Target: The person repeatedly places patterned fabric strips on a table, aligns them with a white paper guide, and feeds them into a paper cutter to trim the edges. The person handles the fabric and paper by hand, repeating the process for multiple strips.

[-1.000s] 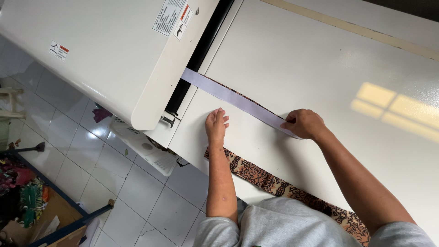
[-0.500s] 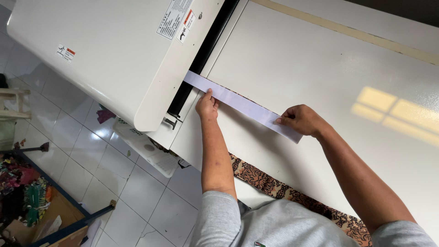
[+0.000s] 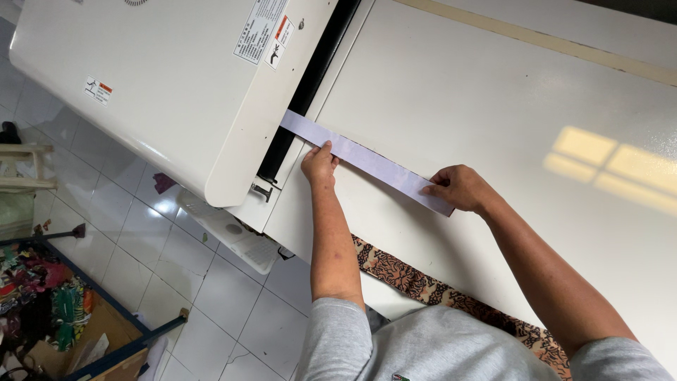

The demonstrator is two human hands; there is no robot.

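Pale lilac, long and narrow: the fabric strip [image 3: 367, 161] lies flat on the white feed table [image 3: 493, 141], just left of the frame's centre. Its long axis runs on a diagonal, from the upper left down to the lower right. The upper-left end points straight into the dark slot [image 3: 310, 85] of the big cream-white machine [image 3: 162, 92], and it meets that slot under the machine's housing. The lower-right end stops square, just under the right hand [image 3: 462, 189].

The left hand [image 3: 319, 164] sits near the slot, fingers curled down, fingertips pressing on the strip's near edge. The right hand is loosely curled too, its fingertips pinning the strip's far end to the table. Neither hand wraps around the strip; both press it flat.

Now the edges. The table's near edge runs along the lower middle, with a brown patterned cloth [image 3: 423, 282] hanging along it. Beyond the strip, toward the upper right, the table is wide and bare, with a patch of window light on it. Lower left, tiled floor [image 3: 141, 247] and a box of coloured scraps [image 3: 42, 296].
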